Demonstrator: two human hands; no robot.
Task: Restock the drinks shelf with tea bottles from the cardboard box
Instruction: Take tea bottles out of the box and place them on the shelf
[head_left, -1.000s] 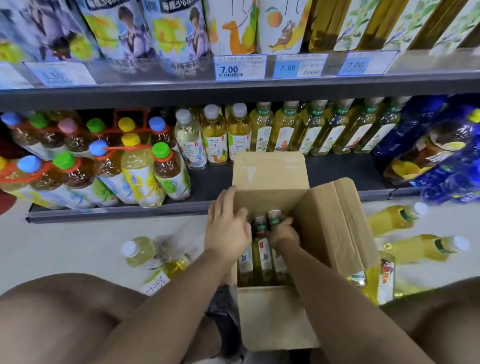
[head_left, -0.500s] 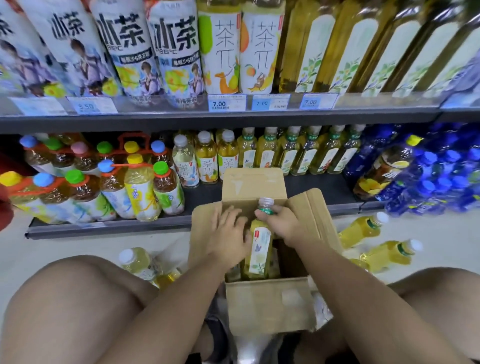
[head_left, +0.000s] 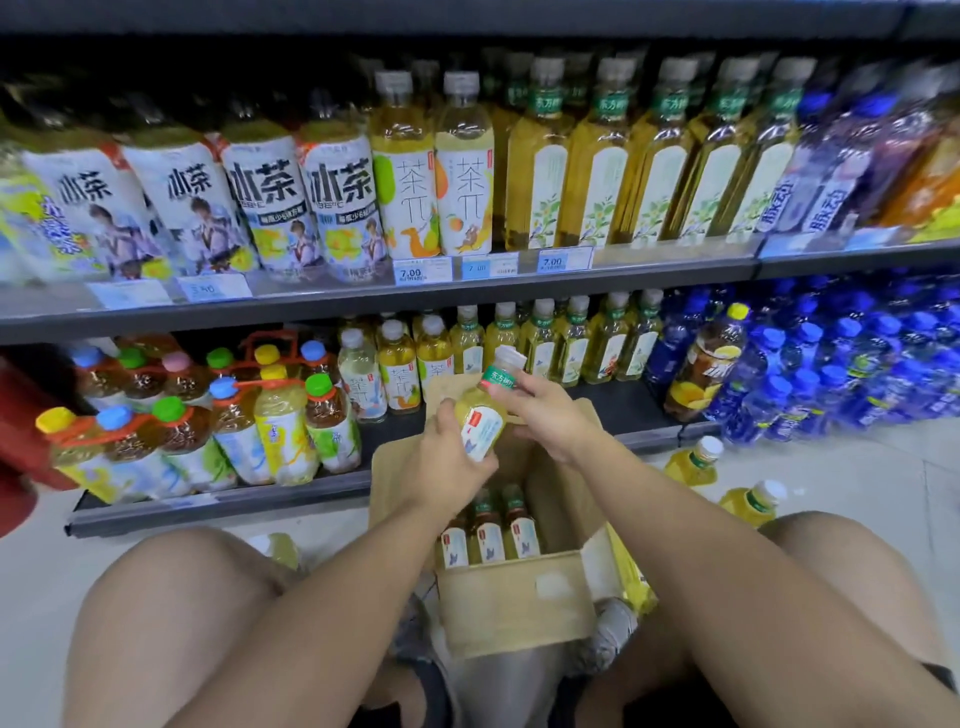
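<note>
Two hands share one tea bottle (head_left: 480, 418) at the centre of the frame, just above the open cardboard box (head_left: 514, 608); the left hand (head_left: 447, 462) curls its fingers round the labelled body; the right hand (head_left: 545, 415) grips the neck at the green collar, just under the white cap; the bottle leans, cap toward the upper right, toward the shelving.

We judge the double grip a matter of control: the low hand bears the weight, the high hand steers or turns the label; which of the two it is, we cannot tell.

Three more bottles (head_left: 488, 535) stand upright in the near end of the box, so stock remains to move.

Matching green-collared bottles (head_left: 571, 348) line the back of the lower shelf (head_left: 623, 410), right of centre; bare dark shelf lies before them, the likely slot.

In the way, by our reckoning: the box's raised flaps stand between the hands and that gap; loose yellow bottles (head_left: 693, 460) lie on the floor at right, near the knee; colour-capped multipacks (head_left: 280, 415) crowd the shelf at left; blue bottles (head_left: 831, 374) fill the right.
</note>
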